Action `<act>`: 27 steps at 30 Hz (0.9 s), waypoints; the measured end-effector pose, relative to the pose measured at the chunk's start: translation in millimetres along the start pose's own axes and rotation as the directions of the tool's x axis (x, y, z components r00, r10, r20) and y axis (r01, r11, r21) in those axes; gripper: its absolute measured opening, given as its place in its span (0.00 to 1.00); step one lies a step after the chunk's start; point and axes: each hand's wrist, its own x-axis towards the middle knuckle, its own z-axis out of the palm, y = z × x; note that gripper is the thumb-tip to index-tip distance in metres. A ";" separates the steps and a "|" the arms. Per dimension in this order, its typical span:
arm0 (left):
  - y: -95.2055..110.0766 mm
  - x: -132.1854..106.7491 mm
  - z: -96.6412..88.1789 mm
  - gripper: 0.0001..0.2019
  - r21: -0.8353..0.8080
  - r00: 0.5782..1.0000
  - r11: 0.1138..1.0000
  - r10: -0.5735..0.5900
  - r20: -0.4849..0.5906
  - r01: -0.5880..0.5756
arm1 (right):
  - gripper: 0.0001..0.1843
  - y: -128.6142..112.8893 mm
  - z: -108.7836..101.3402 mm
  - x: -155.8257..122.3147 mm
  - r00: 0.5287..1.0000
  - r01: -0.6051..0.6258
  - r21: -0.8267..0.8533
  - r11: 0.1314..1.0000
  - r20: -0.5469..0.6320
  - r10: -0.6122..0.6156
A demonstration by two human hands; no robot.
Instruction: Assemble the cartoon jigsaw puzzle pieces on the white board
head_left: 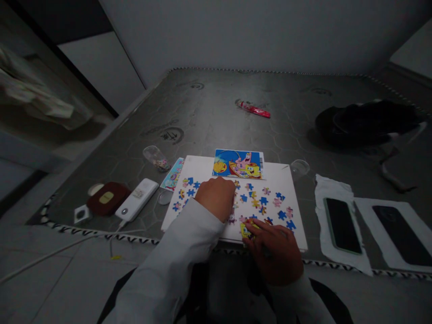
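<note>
My left hand (216,198) is over the middle of a white board (199,164), knuckles up and fingers curled under. Its fingertips, and anything in them, are hidden. Lower right, my right hand (277,249) has its thumb and fingers on a yellow patch of puzzle pieces (245,231) at the board's near edge. Loose jigsaw pieces (263,200), mostly blue, pink and yellow, lie scattered around both hands. Beyond them, along the board's far edge, rests a cartoon picture card (239,164).
Left of the board are a clear cup (155,158) with small pieces, another card (173,174), a white power bank (137,201) with a cable and a brown case (108,199). To the right lie a clear lid (299,167), two phones (343,225) and a dark bag (364,123). A red packet (254,109) lies farther back.
</note>
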 end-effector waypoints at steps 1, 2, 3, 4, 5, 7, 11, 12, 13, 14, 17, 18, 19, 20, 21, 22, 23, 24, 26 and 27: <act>-0.5 0.5 0.5 0.08 -0.002 1.000 1.000 -0.006 -0.009 0.006 | 0.06 0.4 0.1 -0.1 1.000 0.001 0.001 1.000 0.002 -0.001; -0.9 1.1 1.0 0.08 -0.005 1.000 1.000 -0.014 -0.021 0.014 | 0.08 0.7 0.1 -0.3 1.000 0.002 0.003 1.000 0.007 -0.002; -1.4 1.8 1.4 0.08 -0.008 0.999 1.000 -0.026 -0.036 0.025 | 0.09 1.0 0.1 -0.6 1.000 0.004 0.005 1.000 0.012 -0.004; -1.8 2.6 1.8 0.09 -0.012 0.998 0.999 -0.039 -0.053 0.039 | 0.10 1.2 -0.1 -0.8 1.000 0.005 0.007 1.000 0.015 -0.005; -2.3 3.4 2.3 0.10 -0.016 0.996 0.998 -0.054 -0.070 0.053 | 0.11 1.3 -0.2 -1.0 1.000 0.004 0.008 1.000 0.016 -0.004; -3.2 5.3 3.7 0.12 -0.025 0.992 0.997 -0.079 -0.094 0.077 | 0.12 1.4 -0.4 -1.4 1.000 0.004 0.010 1.000 0.016 -0.004; -6.2 10.5 8.4 0.14 -0.044 0.989 0.994 -0.107 -0.102 0.103 | 0.11 2.1 0.1 -2.0 1.000 0.007 0.014 1.000 0.018 -0.007; -7.2 12.2 9.8 0.15 -0.049 0.987 0.993 -0.116 -0.106 0.112 | 0.10 2.6 0.4 -2.2 1.000 0.008 0.014 1.000 0.018 -0.008; -8.3 14.0 11.1 0.16 -0.053 0.985 0.991 -0.128 -0.114 0.122 | 0.10 3.0 0.6 -2.5 1.000 0.009 0.014 1.000 0.019 -0.010; -9.5 15.8 12.2 0.17 -0.057 0.983 0.989 -0.139 -0.123 0.133 | 0.09 3.5 0.8 -2.8 1.000 0.012 0.015 1.000 0.022 -0.012; -12.4 20.6 14.3 0.19 -0.066 0.976 0.986 -0.163 -0.146 0.155 | 0.08 4.3 1.0 -3.4 0.999 0.017 0.017 1.000 0.028 -0.018; -13.0 21.6 14.3 0.19 -0.066 0.974 0.985 -0.167 -0.151 0.159 | 0.07 4.2 1.0 -3.5 1.000 0.017 0.017 1.000 0.026 -0.017; -13.5 22.0 13.8 0.19 -0.066 0.974 0.985 -0.170 -0.153 0.161 | 0.07 4.0 1.0 -3.5 1.000 0.015 0.017 1.000 0.025 -0.015; -13.7 21.8 12.8 0.19 -0.063 0.973 0.985 -0.170 -0.153 0.162 | 0.07 3.7 1.1 -3.3 1.000 0.012 0.017 1.000 0.021 -0.012; -13.6 20.8 11.3 0.18 -0.058 0.974 0.986 -0.166 -0.151 0.159 | 0.07 3.4 1.1 -3.1 1.000 0.009 0.017 1.000 0.018 -0.010; -13.3 19.2 9.3 0.18 -0.051 0.977 0.987 -0.159 -0.144 0.153 | 0.07 3.1 1.2 -2.7 1.000 0.007 0.017 1.000 0.016 -0.007; -12.9 16.8 6.9 0.17 -0.042 0.981 0.989 -0.145 -0.130 0.141 | 0.07 2.9 1.3 -2.4 1.000 0.005 0.018 1.000 0.015 -0.006; -12.2 14.0 4.4 0.16 -0.031 0.986 0.992 -0.126 -0.110 0.123 | 0.08 2.8 1.3 -2.0 1.000 0.006 0.019 1.000 0.015 -0.006; -10.4 7.7 -0.4 0.16 -0.006 0.995 0.996 -0.084 -0.051 0.083 | 0.09 2.9 1.3 -1.6 1.000 0.008 0.020 1.000 0.020 -0.008; -9.5 4.9 -2.0 0.17 0.006 0.998 0.998 -0.066 -0.016 0.067 | 0.09 3.0 1.3 -1.6 1.000 0.007 0.018 1.000 0.023 -0.007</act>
